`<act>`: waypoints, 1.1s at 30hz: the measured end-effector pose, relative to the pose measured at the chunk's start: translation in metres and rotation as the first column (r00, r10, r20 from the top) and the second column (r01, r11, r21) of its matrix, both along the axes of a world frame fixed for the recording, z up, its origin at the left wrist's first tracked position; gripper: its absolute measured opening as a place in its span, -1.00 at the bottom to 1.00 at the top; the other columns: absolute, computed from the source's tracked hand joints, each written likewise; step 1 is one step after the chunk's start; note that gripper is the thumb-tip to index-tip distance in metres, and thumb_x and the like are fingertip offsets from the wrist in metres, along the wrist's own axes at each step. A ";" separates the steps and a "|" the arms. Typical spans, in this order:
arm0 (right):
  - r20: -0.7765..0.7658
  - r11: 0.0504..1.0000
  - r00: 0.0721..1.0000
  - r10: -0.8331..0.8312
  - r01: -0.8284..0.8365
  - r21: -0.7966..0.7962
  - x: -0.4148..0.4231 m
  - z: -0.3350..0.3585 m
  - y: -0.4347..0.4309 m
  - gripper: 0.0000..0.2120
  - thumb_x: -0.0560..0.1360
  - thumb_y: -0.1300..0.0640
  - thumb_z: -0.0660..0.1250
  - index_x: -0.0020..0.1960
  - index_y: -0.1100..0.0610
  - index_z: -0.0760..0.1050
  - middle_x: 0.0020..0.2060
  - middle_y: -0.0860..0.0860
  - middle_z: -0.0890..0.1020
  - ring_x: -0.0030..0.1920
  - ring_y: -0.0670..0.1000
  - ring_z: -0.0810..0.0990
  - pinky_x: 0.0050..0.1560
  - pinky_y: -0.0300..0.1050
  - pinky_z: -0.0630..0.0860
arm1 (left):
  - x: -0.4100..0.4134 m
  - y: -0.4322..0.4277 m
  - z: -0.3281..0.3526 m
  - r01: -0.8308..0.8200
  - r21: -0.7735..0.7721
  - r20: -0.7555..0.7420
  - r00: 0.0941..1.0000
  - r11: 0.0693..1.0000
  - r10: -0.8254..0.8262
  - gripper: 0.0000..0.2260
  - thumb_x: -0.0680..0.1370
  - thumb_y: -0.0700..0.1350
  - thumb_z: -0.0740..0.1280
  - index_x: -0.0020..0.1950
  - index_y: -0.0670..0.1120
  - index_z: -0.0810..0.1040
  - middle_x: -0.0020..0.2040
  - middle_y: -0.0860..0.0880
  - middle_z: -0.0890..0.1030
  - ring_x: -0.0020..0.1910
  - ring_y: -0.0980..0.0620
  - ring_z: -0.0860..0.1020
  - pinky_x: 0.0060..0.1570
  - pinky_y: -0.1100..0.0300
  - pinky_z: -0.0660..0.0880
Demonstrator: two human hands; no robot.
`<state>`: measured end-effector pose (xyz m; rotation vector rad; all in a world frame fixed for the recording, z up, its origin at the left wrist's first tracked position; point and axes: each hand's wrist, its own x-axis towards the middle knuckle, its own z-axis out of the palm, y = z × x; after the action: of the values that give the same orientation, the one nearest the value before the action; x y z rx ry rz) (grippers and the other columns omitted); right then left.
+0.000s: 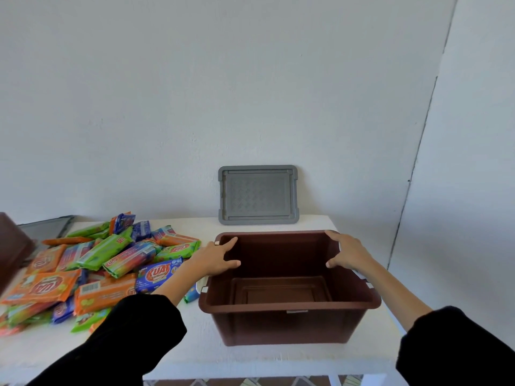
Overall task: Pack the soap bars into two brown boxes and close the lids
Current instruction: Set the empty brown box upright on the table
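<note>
Box: an open brown plastic box (289, 324) with a rolled rim stands on the white table (200, 355), right of centre — nothing lies inside it, only its ribbed floor shows.
Left hand (214, 259): rests on the box's left rim, fingers (230, 243) spread and hooked over the edge into the inside, thumb stretched along the inner wall; it grips the rim loosely rather than closing tight.
Right hand (347, 253): mirrors it on the right rim, fingers over the far corner, thumb pointing inward along the wall, palm on the edge.
Sleeves: both forearms come out of black sleeves (133, 332) low in the picture.
Soap bars: a loose heap of wrapped soap bars (92, 266) in orange, green and blue packets lies on the table left of the box — the nearest blue packet sits just beside the left wrist.
Lid: a grey rectangular plastic lid (258, 195) leans upright against the white wall (250, 79) behind the box, apart from it.
Second box: a dark brown box edge (12, 246) shows at the far left, cut off by the frame.
</note>
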<state>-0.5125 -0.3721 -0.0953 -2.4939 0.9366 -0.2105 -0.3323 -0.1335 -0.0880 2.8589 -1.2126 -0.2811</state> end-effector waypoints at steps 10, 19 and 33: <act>-0.005 0.993 0.999 -0.055 0.054 -0.101 0.017 0.005 -0.001 -0.26 0.42 0.28 0.38 0.48 -0.03 0.15 0.42 0.09 0.32 0.32 0.14 0.42 0.13 -0.06 0.46 | 0.018 -0.012 -0.008 -0.071 -0.089 0.055 0.996 0.994 0.076 -0.37 0.56 0.20 0.11 0.51 0.16 -0.18 0.41 -0.25 0.29 0.34 -0.23 0.36 0.26 0.01 0.38; -0.061 0.993 0.997 -0.049 0.042 -0.113 0.018 0.007 0.000 -0.24 0.42 0.15 0.41 0.50 -0.02 0.08 0.43 0.13 0.25 0.35 0.18 0.36 0.21 -0.01 0.43 | 0.024 -0.015 -0.009 -0.086 -0.111 0.053 0.994 0.990 0.093 -0.38 0.56 0.17 0.15 0.51 0.16 -0.11 0.40 -0.21 0.35 0.31 -0.19 0.41 0.24 -0.01 0.42; 0.234 0.966 0.964 0.122 -0.170 0.196 -0.008 0.005 -0.020 -0.53 0.46 0.16 0.38 0.34 -0.03 0.40 0.46 0.02 0.26 0.47 0.09 0.19 0.44 0.00 0.12 | 0.018 -0.014 -0.017 -0.073 -0.142 0.122 0.988 0.987 0.091 -0.35 0.56 0.14 0.16 0.52 0.12 -0.17 0.47 -0.22 0.15 0.36 -0.21 0.33 0.24 0.03 0.39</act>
<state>-0.5210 -0.3917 -0.0907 -2.2722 0.6437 -0.3130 -0.3147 -0.1477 -0.1051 2.8356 -1.0820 -0.0116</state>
